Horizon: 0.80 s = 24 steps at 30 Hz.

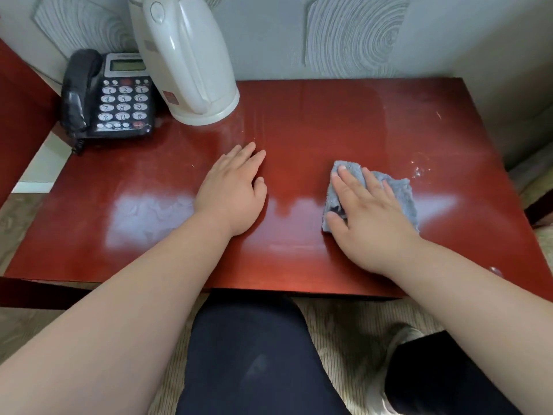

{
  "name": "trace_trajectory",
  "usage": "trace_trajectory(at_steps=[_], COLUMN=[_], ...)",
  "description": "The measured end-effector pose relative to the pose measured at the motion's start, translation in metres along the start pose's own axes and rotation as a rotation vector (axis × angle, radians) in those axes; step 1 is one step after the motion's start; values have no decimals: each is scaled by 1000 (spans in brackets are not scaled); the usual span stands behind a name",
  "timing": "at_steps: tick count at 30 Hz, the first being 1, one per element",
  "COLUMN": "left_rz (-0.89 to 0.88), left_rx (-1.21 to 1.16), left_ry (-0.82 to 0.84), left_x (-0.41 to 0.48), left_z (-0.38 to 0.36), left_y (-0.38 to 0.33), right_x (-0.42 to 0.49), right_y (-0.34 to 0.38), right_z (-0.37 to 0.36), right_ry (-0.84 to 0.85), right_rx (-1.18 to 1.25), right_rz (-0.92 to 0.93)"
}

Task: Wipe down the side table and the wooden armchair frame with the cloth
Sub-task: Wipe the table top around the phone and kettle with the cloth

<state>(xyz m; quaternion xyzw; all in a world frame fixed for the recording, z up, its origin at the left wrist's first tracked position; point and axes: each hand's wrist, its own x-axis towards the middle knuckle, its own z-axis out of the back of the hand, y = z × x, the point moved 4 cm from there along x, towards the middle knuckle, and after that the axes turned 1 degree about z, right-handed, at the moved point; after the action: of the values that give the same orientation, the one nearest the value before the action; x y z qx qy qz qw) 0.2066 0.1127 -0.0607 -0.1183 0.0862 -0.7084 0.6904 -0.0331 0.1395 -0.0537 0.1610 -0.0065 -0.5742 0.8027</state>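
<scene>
The glossy red-brown side table (329, 115) fills the middle of the view, with faint smears and droplets near its right edge. A grey-blue cloth (398, 190) lies crumpled on the tabletop right of centre. My right hand (368, 217) lies flat on top of the cloth, fingers spread, pressing it onto the wood. My left hand (233, 193) rests palm down on the bare tabletop near the centre, fingers together, holding nothing. A dark red wooden surface (21, 115) stands at the far left; whether it belongs to the armchair I cannot tell.
A black desk telephone (110, 97) sits in the table's back left corner. A white electric kettle (185, 58) stands just right of it. The patterned wall runs behind the table. My knees and a shoe (395, 354) are on the carpet below the front edge.
</scene>
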Motion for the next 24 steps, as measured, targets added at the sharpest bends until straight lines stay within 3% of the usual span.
trace_trajectory(at_steps=[5,9,15,19,24], left_rz=[-5,4,25,16,8], left_rx=[-76,-51,8,-3,-15], left_ry=[-20,10,11,-8,-21], left_x=[-25,-56,-62,-56,-55], left_z=[3,0,-3,0,-2], left_y=[-5,-6,-12,-11,-9], right_x=[-28,-39,-53,-53,-60], right_y=[82,74,-15,-9,78], right_z=[-20,-25,-11,-7,-30], right_ry=[117,66,1,35,111], right_rx=[38,-47,-153,-93,-35], right_rz=[246,264,52,-2,264])
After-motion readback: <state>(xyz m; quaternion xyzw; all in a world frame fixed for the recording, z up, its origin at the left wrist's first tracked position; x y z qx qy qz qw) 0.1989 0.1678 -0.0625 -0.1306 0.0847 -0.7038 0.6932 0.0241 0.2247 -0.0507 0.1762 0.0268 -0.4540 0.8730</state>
